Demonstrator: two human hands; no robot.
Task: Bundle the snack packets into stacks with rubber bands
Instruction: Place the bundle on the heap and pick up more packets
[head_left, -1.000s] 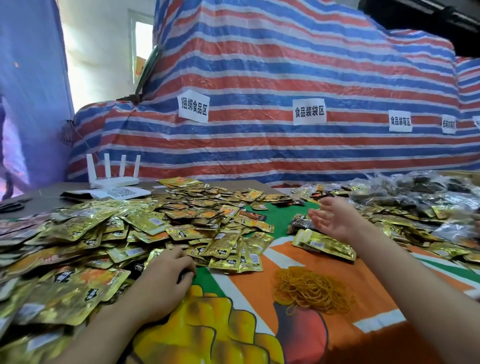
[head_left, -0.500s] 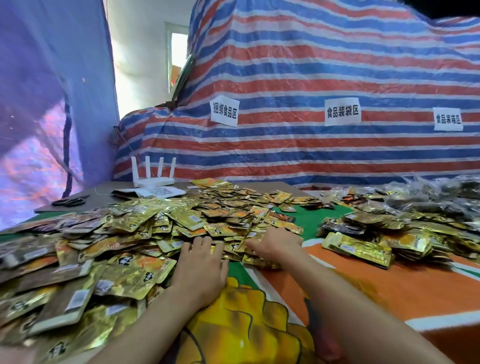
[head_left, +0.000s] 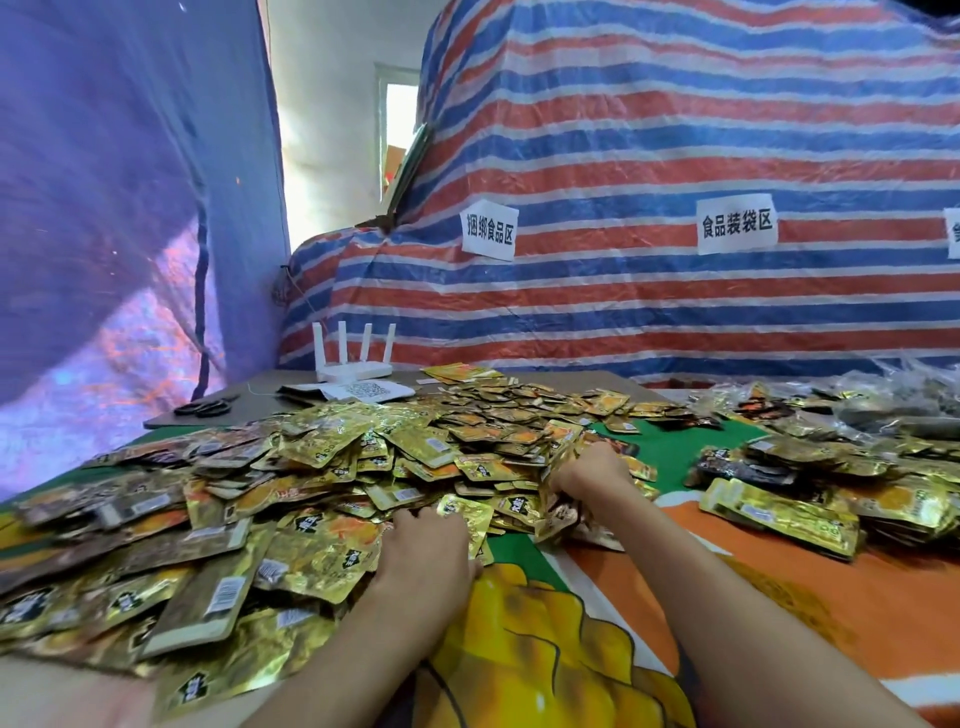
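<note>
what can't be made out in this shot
Head view:
- Left hand: fingertips buried under snack packets, grip unclear.
- Right hand: its own back hides what it holds.
- Third paper sign: cut off by right edge.
- Rubber bands: none visible.
- Packet print: too small, blurred.

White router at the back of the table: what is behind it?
A red, blue and white striped tarp hangs behind the router. What the tarp covers cannot be seen.

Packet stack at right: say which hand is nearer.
Right. The right hand, gripping packets, is left of the stack; the left hand lies farther left, at the pile.
</note>
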